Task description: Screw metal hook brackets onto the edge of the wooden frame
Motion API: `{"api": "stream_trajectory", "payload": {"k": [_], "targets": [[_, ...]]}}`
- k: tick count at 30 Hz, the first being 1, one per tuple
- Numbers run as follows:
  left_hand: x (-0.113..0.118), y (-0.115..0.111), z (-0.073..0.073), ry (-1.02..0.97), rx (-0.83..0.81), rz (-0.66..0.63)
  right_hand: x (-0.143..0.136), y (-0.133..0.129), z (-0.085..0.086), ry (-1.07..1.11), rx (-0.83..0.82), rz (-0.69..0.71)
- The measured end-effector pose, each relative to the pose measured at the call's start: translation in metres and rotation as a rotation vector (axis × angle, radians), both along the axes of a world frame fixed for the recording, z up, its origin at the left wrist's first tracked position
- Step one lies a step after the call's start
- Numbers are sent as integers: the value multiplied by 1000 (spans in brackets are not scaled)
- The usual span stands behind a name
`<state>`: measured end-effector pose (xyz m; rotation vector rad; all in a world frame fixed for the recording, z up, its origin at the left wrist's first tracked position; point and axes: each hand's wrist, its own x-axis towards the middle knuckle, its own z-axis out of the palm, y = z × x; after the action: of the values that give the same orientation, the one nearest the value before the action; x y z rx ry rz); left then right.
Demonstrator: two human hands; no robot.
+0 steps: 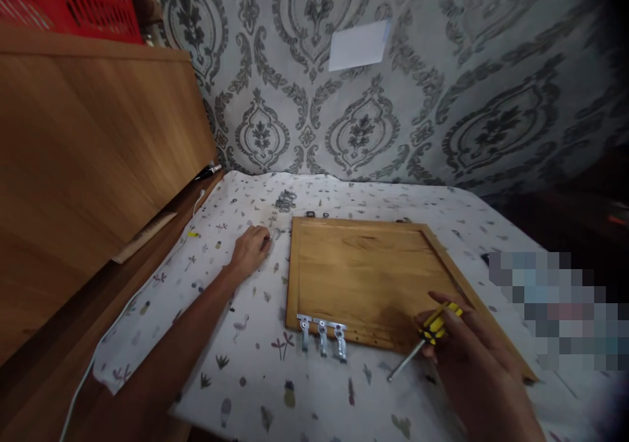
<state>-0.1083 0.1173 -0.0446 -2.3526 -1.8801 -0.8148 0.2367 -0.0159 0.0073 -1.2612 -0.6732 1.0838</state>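
Note:
My right hand point(474, 357) grips a screwdriver point(437, 324) by its yellow and black handle, over the near right part of a wooden panel point(363, 265). The metal shaft slants down to the left, past the panel's near edge. Three silver metal hinges point(322, 337) sit side by side along that edge, at its left end. Left of the panel, my left hand point(250, 251) rests on the cloth with its fingers curled together. What they hold, if anything, is too small to make out. Just beyond are small metal pieces point(274, 216) and a grey heap of metal hardware point(285, 200).
A patterned white cloth point(246, 376) lies under everything. On the left stands a wooden cabinet point(98, 154) with a red basket point(73, 6) on top. A white cable point(132, 301) runs along the cloth's left side. A patterned wall point(304, 111) rises behind.

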Motion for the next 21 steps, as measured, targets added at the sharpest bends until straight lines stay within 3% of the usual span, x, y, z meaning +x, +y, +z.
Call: {"api": "stream_trajectory", "payload": {"k": [6, 21], "targets": [[-2, -1, 0, -15, 1, -13, -3, 0, 2, 32, -90, 17], [-12, 7, -4, -116, -3, 7, -3, -2, 4, 16, -86, 27]]}}
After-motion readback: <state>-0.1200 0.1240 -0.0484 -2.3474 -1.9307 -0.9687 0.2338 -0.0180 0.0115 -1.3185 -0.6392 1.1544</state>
